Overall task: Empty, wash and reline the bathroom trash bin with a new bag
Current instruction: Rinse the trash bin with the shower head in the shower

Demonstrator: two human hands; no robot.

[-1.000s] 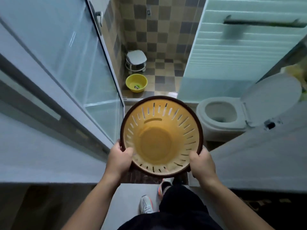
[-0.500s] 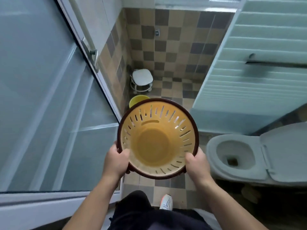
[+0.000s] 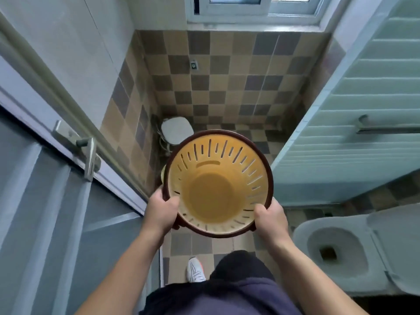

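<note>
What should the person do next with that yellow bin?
Probably carry the round yellow slotted plastic bin a step further into the tiled shower area to wash it: both hands, left and right, grip its dark rim, and it looks empty and unlined.

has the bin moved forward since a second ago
Yes. The bin, held by both hands, went deeper into the bathroom: it was short of the toilet before, now it's level with it.

You hold a yellow-orange bin (image 3: 212,192) with a dark brown rim and slotted walls. The floor (image 3: 200,243) and far wall (image 3: 227,71) are checked in tan, brown and grey tiles. On your right the toilet (image 3: 354,251) is white, beside a pale green ribbed panel (image 3: 363,105). Far off stands a white stool (image 3: 176,129). Your shoe (image 3: 195,270) is white with an orange touch.
</note>
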